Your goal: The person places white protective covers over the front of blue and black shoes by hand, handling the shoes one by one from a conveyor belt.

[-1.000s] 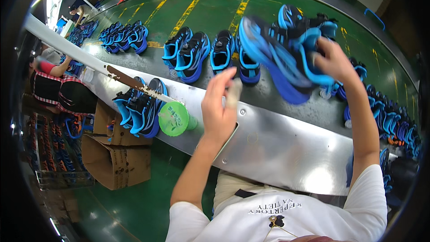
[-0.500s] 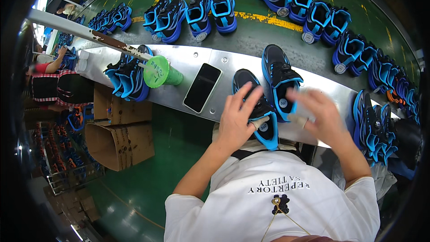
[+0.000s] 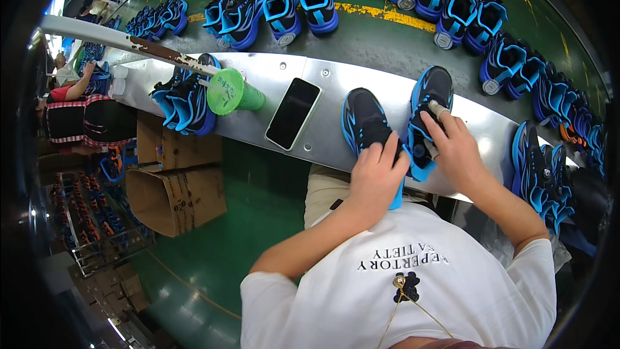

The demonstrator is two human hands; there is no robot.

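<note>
Both hands (image 3: 413,161) now press sneakers (image 3: 394,123) on steel bench (image 3: 336,84).

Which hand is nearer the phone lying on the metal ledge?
Left. The left hand rests on the shoe beside the phone; the right hand is farther right.

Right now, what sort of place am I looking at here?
Most likely a shoe factory line: rows of matching blue sneakers ride a green conveyor belt, and both hands work on a pair on a metal workbench.
</note>
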